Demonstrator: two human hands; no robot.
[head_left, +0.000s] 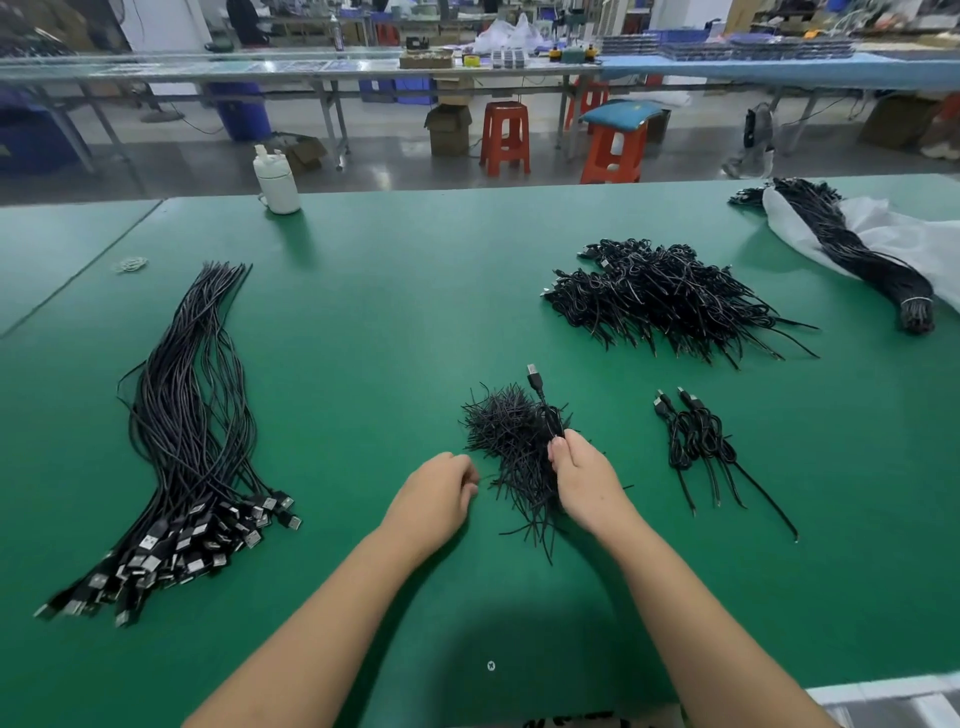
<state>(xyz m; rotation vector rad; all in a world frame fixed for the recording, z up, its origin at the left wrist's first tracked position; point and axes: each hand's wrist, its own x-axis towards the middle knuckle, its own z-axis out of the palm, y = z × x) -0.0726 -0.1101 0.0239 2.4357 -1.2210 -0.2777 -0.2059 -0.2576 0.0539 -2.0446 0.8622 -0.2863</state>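
Note:
My right hand (584, 480) grips a coiled black USB cable (545, 405) whose plug sticks up and away from me. It is held over a small heap of short black twist ties (506, 436) in the middle of the green table (395, 312). My left hand (441, 491) hovers just left of the heap with fingers curled, pinching what looks like one thin tie; the tie itself is hard to make out. Two coiled, tied cables (698, 441) lie to the right of my right hand.
A long loose bundle of straight USB cables (192, 441) lies at the left, plugs toward me. A pile of tied cables (670, 299) sits at the back right, with another bundle (857, 254) on a white bag (914, 244). A white bottle (277, 182) stands at the far edge.

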